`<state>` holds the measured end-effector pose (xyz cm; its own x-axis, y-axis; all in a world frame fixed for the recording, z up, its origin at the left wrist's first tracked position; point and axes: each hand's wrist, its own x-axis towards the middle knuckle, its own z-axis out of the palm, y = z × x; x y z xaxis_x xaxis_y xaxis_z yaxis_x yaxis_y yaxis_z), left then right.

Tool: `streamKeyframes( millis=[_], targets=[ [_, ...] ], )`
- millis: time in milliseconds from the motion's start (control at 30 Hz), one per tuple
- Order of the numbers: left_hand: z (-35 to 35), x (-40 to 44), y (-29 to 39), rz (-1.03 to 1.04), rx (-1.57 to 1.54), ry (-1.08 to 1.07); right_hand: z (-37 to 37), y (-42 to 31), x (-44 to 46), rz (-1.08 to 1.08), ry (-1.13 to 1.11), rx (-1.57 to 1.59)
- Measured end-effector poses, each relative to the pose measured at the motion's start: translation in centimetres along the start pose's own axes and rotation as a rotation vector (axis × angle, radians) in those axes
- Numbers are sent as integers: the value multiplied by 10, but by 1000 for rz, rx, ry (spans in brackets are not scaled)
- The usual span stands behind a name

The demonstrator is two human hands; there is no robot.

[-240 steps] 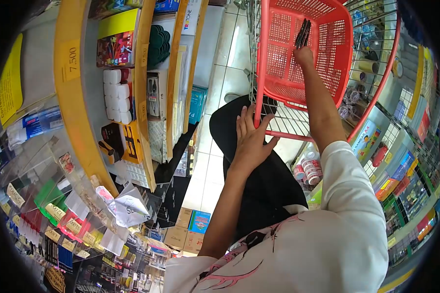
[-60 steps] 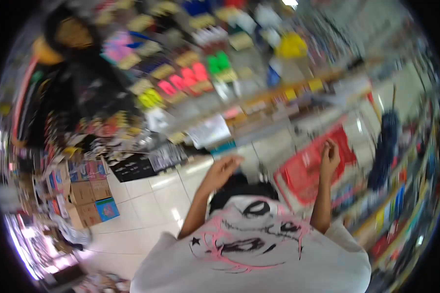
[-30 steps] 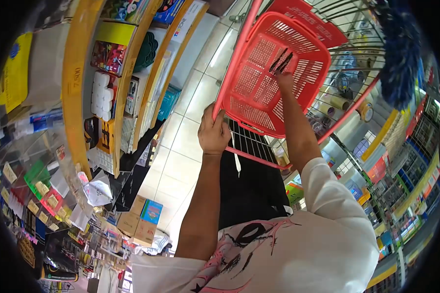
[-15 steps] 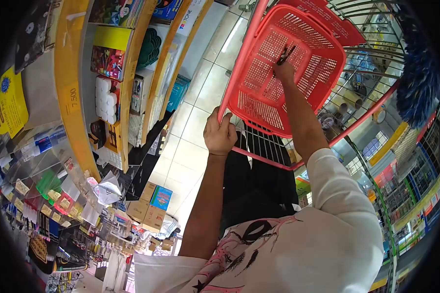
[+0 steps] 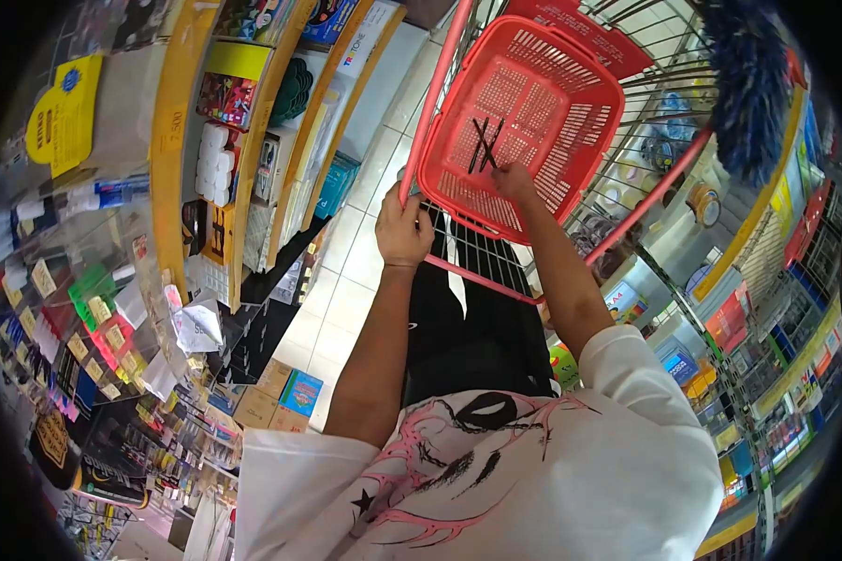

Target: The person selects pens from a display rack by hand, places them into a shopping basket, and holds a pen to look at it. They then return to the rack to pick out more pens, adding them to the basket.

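My left hand (image 5: 404, 226) is closed around the red handle bar (image 5: 425, 131) of a shopping cart. A red perforated plastic basket (image 5: 585, 140) sits tilted in the cart. Several slim black pen-like sticks (image 5: 482, 142) lie crossed and spread on the basket's floor. My right hand (image 5: 513, 181) reaches into the basket, its fingers beside the lower end of one stick. It appears to have let go, though the fingers are small in view and contact with that stick is unclear.
Shelves with yellow edges (image 5: 173, 131) and packaged goods stand close on the left. Cardboard boxes (image 5: 260, 404) lie on the tiled floor (image 5: 348, 234). A blue fluffy duster (image 5: 748, 89) hangs at upper right, beside more stocked racks (image 5: 748, 271).
The black sticks, earlier bunched at my right hand, now lie spread on the basket's floor. That hand has come lower and nearer me. My left hand stays on the bar.
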<state>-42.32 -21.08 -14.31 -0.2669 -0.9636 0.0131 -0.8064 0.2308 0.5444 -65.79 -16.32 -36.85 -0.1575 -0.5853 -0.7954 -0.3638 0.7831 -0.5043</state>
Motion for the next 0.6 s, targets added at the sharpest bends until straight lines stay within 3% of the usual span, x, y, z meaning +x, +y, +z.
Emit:
streamKeyframes(
  millis=[100, 200, 333, 467, 533, 600],
  targets=[
    [-3, 0, 1, 0, -4, 7, -30, -24, -49, -176, 205, -97],
    [0, -2, -3, -6, 6, 38, -77, -77, -131, -366, 259, -114],
    [-14, 1, 3, -43, -76, -5, -127, -134, -242, -457, 251, -119],
    [-28, 2, 9, 118, -192, 106, -157, -184, -350, -711, 438, 64],
    [-65, -5, 24, 18, -442, 41, -163, -200, -385, -772, 405, 90],
    [-124, -15, 56, -161, -916, -188, -158, -214, -405, -828, 353, 134]
  ],
)
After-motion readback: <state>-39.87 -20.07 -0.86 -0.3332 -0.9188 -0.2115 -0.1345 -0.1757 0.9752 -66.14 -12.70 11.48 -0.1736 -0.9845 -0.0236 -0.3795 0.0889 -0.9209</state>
